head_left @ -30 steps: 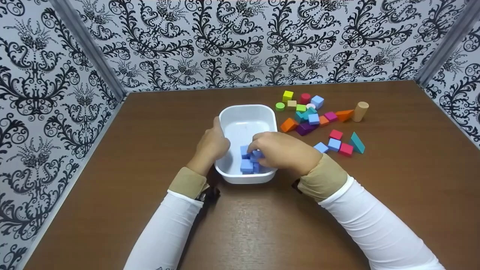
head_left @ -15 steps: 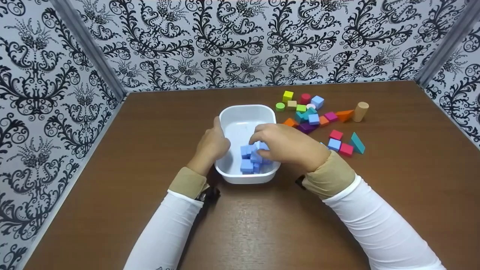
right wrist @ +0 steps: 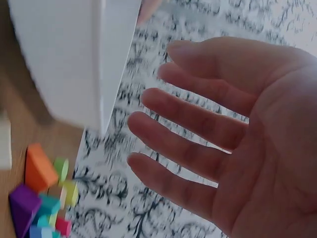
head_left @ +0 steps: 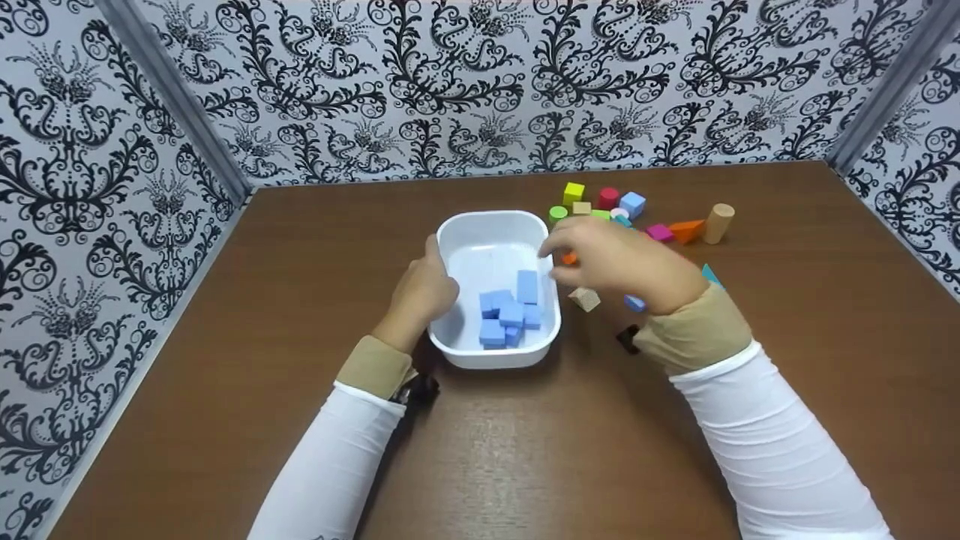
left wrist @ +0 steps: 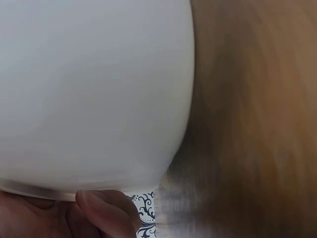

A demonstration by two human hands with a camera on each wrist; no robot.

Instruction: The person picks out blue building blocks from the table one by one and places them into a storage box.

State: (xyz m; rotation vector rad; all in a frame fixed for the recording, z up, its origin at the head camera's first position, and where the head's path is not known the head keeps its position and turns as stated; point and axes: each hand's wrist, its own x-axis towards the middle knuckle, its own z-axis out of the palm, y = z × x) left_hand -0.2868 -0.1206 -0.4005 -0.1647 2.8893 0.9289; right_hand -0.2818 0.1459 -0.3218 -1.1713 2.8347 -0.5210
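Note:
A white plastic tub (head_left: 491, 232) stands mid-table with several light-blue blocks (head_left: 511, 313) heaped in its near half. My left hand (head_left: 426, 286) grips the tub's left rim; the left wrist view shows its fingertips (left wrist: 111, 213) curled at the tub wall. Over the tub's right rim hovers my right hand (head_left: 619, 259), fingers spread and holding nothing, as the right wrist view (right wrist: 233, 129) shows. Below that hand, on the table, lie a plain wooden block (head_left: 585, 299) and part of a blue block (head_left: 634, 303).
Coloured blocks lie right of the tub: a yellow cube (head_left: 574, 193), a red cylinder (head_left: 608, 199), a blue cube (head_left: 632, 204), an orange triangle (head_left: 686, 231) and an upright wooden cylinder (head_left: 719, 223). My right hand hides others. Patterned walls (head_left: 480, 90) enclose the table's back and sides.
My right hand has risen out of the tub and moved right, leaving the blue blocks there. The wooden block beside the tub has come into view. My left hand keeps its place.

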